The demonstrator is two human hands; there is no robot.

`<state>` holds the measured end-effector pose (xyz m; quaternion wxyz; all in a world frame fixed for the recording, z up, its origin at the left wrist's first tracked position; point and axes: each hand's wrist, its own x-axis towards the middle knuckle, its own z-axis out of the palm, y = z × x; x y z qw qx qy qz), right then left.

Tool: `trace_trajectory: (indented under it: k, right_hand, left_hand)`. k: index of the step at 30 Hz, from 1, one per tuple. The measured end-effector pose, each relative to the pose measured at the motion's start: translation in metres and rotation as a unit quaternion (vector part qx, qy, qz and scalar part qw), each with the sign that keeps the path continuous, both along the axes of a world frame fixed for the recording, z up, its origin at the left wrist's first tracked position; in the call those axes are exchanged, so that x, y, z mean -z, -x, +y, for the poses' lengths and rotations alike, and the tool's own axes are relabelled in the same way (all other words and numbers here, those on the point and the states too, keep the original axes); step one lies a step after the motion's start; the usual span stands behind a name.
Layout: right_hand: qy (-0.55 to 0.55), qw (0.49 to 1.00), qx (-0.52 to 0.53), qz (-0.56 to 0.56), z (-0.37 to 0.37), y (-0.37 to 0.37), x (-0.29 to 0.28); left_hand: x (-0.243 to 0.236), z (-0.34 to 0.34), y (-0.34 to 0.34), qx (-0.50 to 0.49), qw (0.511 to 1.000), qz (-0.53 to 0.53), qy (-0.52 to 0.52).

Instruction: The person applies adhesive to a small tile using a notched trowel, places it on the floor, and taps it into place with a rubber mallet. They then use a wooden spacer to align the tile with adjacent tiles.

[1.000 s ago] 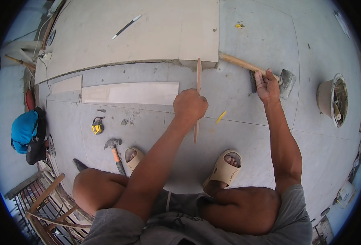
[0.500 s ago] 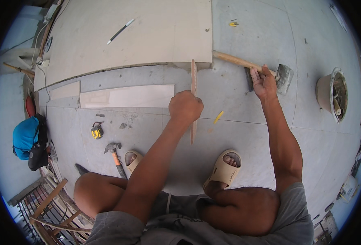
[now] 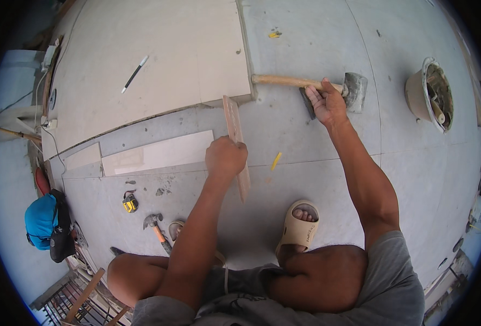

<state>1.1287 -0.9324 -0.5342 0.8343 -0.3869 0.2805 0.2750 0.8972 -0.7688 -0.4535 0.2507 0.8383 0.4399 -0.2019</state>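
Observation:
My left hand (image 3: 227,157) is closed round a narrow strip of tile (image 3: 233,119), which stands on edge and tilts a little. The strip's far end is close to the corner of a large beige tile (image 3: 170,54). My right hand (image 3: 328,104) grips a mallet (image 3: 354,92) by its wooden handle, just beside the dark grey head; the palm is turned up. The handle's tip points left, to the large tile's edge. By these fingers is a dark flat piece (image 3: 308,104) whose kind I cannot make out. Two cut tile pieces (image 3: 161,153) lie left of my left hand.
A marker (image 3: 135,74) lies on the large tile. A tape measure (image 3: 130,202) and a claw hammer (image 3: 156,231) are on the floor near my left foot. At the right stands a bucket (image 3: 417,98) with tools inside. A blue and black bag (image 3: 40,214) sits far left.
The view has shifted and turned slightly. The tile strip now leans, its far end tipped left, still in my left hand. The mallet's handle lies more level across the view.

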Motion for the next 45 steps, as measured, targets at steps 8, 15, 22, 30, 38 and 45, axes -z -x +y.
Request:
trace_trajectory:
  k: [8,15,22,30,38,45]
  right_hand:
    - [-0.014,0.999,0.002,-0.035,-0.001,-0.008,-0.007]
    - [-0.002,1.0,0.001,-0.004,0.011,-0.012,0.006]
    - [-0.018,1.0,-0.009,0.0,0.004,-0.01,0.002]
    - [-0.023,0.999,-0.022,0.004,-0.007,0.004,-0.003]
    - [-0.009,0.999,-0.036,-0.022,-0.012,0.001,-0.005]
    - [0.006,1.0,-0.026,0.008,-0.007,0.0,0.005]
  left_hand:
    - [-0.002,0.0,0.001,0.017,1.0,0.001,-0.021]
    - [0.001,0.0,0.001,0.011,1.0,0.009,-0.016]
    - [0.0,0.0,0.001,0.013,1.0,0.007,-0.027]
    - [-0.002,0.0,0.002,-0.005,1.0,-0.014,-0.011]
    - [0.0,0.001,0.002,0.002,1.0,0.001,-0.01]
    - [0.003,0.0,0.004,0.005,1.0,-0.014,-0.023]
